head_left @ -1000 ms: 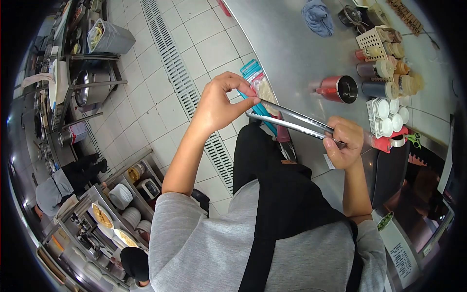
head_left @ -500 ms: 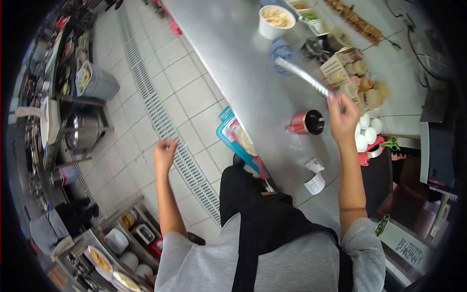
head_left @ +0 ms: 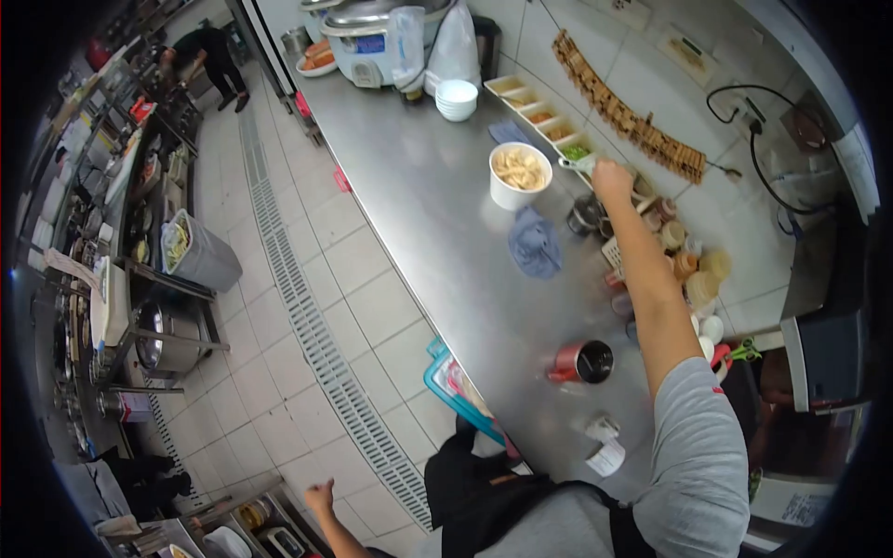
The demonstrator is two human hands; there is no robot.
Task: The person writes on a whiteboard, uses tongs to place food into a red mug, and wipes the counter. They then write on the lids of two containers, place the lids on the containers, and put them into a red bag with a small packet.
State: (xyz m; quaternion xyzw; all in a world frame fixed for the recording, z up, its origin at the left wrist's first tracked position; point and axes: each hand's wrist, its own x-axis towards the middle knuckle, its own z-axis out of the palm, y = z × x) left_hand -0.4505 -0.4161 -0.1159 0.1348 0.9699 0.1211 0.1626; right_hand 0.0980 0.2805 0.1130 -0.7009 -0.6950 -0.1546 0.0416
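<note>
My right hand [head_left: 611, 181] is stretched far over the counter, closed on a silvery utensil [head_left: 579, 166] whose exact kind I cannot make out. Its end is by the chopped green garnish [head_left: 574, 152] in a row of small condiment trays [head_left: 535, 113]. Just left of it stands a white tub [head_left: 514, 195] holding pale, chunky food. A crumpled blue cloth [head_left: 535, 244] lies below the tub. Hanging low over the floor, my left hand [head_left: 321, 498] has its fingers curled with nothing visible in them.
Along the steel counter [head_left: 409, 195] are a red cup [head_left: 584, 362] with dark contents, a torn white wrapper [head_left: 606, 448], stacked white bowls [head_left: 456, 99] and a large cooker [head_left: 372, 51]. Bottles [head_left: 688, 265] line the wall. A person [head_left: 212, 58] bends at the far left.
My right hand has reached forward with the utensil, from above the red cup to the condiment trays. My left hand has dropped lower in view. The view has tilted up to show the counter's far end.
</note>
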